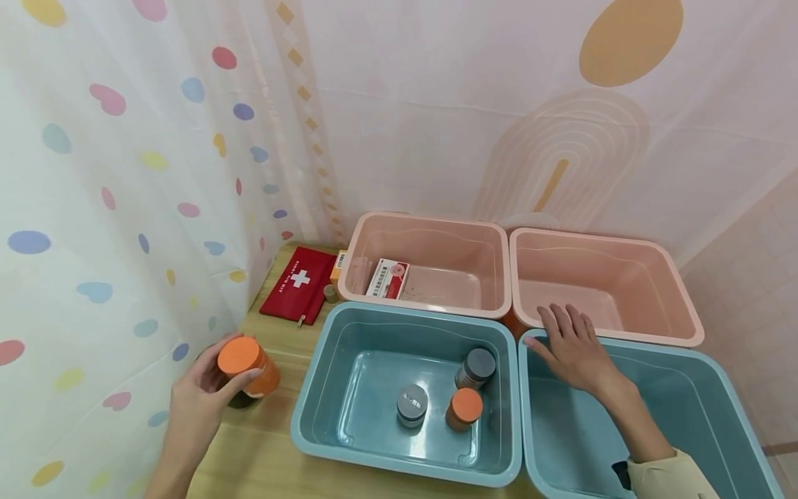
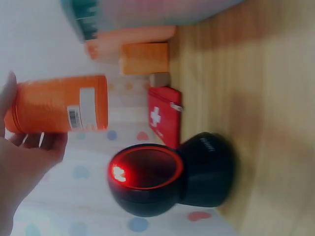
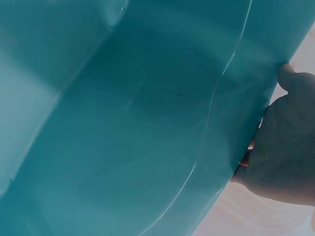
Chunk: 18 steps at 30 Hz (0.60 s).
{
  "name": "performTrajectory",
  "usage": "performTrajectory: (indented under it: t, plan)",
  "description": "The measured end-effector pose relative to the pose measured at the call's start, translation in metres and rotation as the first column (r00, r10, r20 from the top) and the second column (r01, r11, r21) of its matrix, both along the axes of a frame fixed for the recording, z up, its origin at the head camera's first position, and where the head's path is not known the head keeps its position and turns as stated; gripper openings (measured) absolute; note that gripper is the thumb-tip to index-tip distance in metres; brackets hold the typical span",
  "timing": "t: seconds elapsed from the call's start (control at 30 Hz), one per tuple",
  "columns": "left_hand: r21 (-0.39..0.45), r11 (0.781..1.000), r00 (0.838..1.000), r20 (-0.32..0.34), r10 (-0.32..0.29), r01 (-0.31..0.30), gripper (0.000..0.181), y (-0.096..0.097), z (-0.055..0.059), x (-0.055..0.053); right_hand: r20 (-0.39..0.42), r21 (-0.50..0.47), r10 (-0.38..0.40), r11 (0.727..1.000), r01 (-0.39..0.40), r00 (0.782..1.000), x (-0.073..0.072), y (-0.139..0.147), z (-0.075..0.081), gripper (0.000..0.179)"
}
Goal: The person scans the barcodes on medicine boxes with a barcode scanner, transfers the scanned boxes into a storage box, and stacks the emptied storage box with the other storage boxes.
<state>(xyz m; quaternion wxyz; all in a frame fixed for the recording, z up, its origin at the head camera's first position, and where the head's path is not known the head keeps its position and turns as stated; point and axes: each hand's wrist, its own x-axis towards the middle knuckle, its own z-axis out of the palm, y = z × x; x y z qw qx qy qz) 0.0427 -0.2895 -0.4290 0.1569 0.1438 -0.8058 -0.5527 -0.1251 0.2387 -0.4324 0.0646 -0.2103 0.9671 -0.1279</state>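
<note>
My left hand [image 1: 198, 398] grips an orange bottle [image 1: 264, 374] with an orange lid, at the left of the table. In the left wrist view a white label with a barcode [image 2: 74, 117] shows on the bottle's side. Apart from the bottle, a black barcode scanner [image 2: 209, 169] with a glowing red light stands on the table; the head view mostly hides it. My right hand [image 1: 576, 353] rests with fingers extended over the back rim of the right blue bin [image 1: 717, 416], by the pink bin [image 1: 607, 267] behind it.
The left blue bin [image 1: 408, 468] holds two grey-lidded bottles [image 1: 413, 405] and an orange-lidded one [image 1: 464, 409]. A white medicine box [image 1: 388, 278] lies in the back left pink bin [image 1: 436, 225]. A red first aid pouch [image 1: 299, 285] lies behind on the table [image 1: 280, 443].
</note>
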Motion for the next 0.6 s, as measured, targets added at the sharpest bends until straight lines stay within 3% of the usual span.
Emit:
performTrajectory:
  t: [0.13,0.3,0.43,0.6]
  plan:
    - [-0.055,0.991,0.992,0.001,0.122,-0.122,0.062,0.007,-0.015,0.003,-0.001,0.0,0.001,1.0,-0.001,1.0,-0.001,0.0,0.0,0.072]
    - [-0.087,0.971,0.968,0.104,0.23,-0.222,0.071,0.015,-0.026,0.001,0.004,0.004,-0.004,1.0,0.004,1.0,-0.001,-0.001,0.001,0.072]
    - [-0.085,0.966,0.954,0.159,0.256,-0.245,0.078,0.017,-0.034,-0.001,0.009,0.002,-0.005,1.0,0.005,1.0,-0.001,-0.001,0.001,0.073]
    - [-0.09,0.963,0.95,0.163,0.267,-0.255,0.081,0.019,-0.04,-0.002,0.017,-0.008,-0.007,1.0,0.007,1.0,-0.001,0.0,0.0,0.073]
